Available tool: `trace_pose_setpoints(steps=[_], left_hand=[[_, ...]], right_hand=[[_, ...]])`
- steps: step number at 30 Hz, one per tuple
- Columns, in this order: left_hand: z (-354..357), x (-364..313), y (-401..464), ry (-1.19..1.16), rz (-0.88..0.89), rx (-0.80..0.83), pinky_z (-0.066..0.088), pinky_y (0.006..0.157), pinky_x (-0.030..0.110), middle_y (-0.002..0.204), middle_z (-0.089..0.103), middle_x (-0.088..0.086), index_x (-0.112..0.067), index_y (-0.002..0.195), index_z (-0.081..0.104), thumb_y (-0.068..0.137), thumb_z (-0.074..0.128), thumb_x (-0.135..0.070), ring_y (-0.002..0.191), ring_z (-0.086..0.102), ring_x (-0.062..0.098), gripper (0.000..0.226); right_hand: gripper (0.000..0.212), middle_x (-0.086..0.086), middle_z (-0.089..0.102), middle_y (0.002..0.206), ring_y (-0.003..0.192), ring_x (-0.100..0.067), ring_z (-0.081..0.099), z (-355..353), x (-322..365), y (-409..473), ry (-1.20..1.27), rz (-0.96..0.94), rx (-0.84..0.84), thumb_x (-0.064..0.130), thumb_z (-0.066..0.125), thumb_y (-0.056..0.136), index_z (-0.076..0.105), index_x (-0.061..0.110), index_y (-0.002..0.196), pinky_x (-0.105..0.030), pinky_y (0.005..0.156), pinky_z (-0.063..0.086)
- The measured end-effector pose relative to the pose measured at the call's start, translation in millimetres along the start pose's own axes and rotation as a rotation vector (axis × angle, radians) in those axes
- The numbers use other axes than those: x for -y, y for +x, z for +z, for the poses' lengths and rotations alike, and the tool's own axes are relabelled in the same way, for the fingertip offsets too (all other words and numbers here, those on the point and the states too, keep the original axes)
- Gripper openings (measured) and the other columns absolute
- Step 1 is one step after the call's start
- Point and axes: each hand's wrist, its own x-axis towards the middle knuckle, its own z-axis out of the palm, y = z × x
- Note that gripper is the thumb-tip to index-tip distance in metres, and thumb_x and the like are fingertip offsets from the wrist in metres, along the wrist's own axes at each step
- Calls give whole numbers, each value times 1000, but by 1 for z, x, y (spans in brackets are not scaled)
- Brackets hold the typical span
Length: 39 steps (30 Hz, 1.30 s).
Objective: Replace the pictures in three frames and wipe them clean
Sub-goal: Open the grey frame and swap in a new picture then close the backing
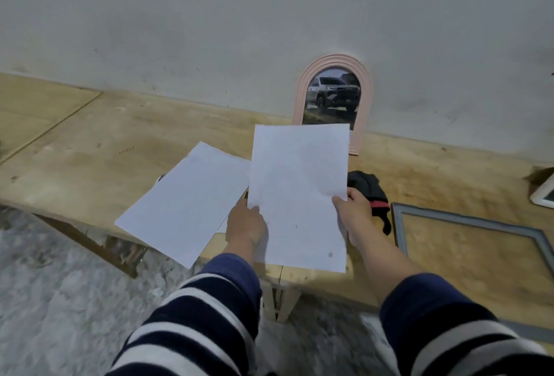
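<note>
A white sheet of paper [296, 196], blank side toward me, is held upright between both hands over the wooden table [90, 148]. My left hand [245, 223] pinches its lower left edge and my right hand [353, 214] grips its right edge. A second white sheet [186, 202] lies slanted on the table to the left, overhanging the front edge. A pink arched frame [302, 88] with a pickup-truck picture leans against the wall behind. An empty grey rectangular frame [467, 220] lies flat at the right. A black cloth [371, 190] with a red patch lies behind my right hand.
A white frame corner [544, 196] shows at the far right edge. The pale wall [239, 31] runs along the back of the table. Grey shaggy carpet [60, 285] covers the floor below the table's front edge.
</note>
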Motion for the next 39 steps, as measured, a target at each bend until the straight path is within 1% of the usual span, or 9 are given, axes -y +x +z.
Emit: trace_pose_setpoints(steps=[9,16,20,23,26,29,32,36,39], left_hand=[[12,-51,-16,-167,191,85,38,63,24,87,58,-3,-15,96,55,94,50,-21,74,51,10,8],[43,-109,-45,-474,190,199,53,87,38,106,68,2,-13,109,59,90,64,-22,95,65,21,22],[75,-136,-71,-550,200,171,49,82,31,113,65,6,-8,117,60,94,58,-10,95,62,23,23],[101,-144,-91,-615,164,118,47,83,30,109,62,3,-7,122,57,96,54,-9,96,59,21,26],[133,-153,-115,-717,99,65,50,90,37,114,65,5,-8,123,58,96,54,-11,102,62,27,27],[161,-157,-133,-831,13,37,52,93,43,113,67,4,-10,119,59,94,56,-12,102,64,27,25],[197,-164,-158,-939,-56,47,52,94,44,117,66,5,-12,121,58,94,57,-12,103,64,26,28],[234,-172,-189,-1074,-141,69,53,91,43,117,64,3,-14,120,55,96,54,-11,101,63,25,24],[253,-168,-210,-1061,-176,56,53,91,44,116,63,3,-17,126,48,95,56,-11,101,63,24,32]], right_hand=[[24,-4,61,102,81,-18,58,-51,20,-8,110,-19,-85,2,46,98,56,10,119,-22,59,45],[30,-9,62,111,78,-16,58,-131,41,-14,-125,-18,-23,-1,48,97,55,7,125,-17,45,42],[27,-9,62,114,88,-20,55,-183,45,-12,-207,-51,-42,2,51,96,57,7,122,-22,52,38],[26,-4,61,109,93,-21,55,-216,37,-10,-258,-26,-66,13,56,94,55,12,120,-29,71,46],[56,-6,55,128,118,-30,50,-259,9,-3,-327,91,-134,31,60,89,40,24,141,-40,97,46],[80,-8,39,149,130,-34,42,-292,-19,1,-220,186,-156,38,62,87,15,27,151,-47,106,40],[70,-7,47,141,123,-30,49,-316,-36,-11,-82,307,-93,34,56,95,16,23,151,-42,100,44],[36,-7,65,117,101,-27,63,-333,-54,-18,144,354,27,30,50,99,44,18,132,-42,80,56],[31,-11,65,114,98,-30,65,-352,-59,-16,176,273,-67,12,52,97,49,11,129,-48,86,55]])
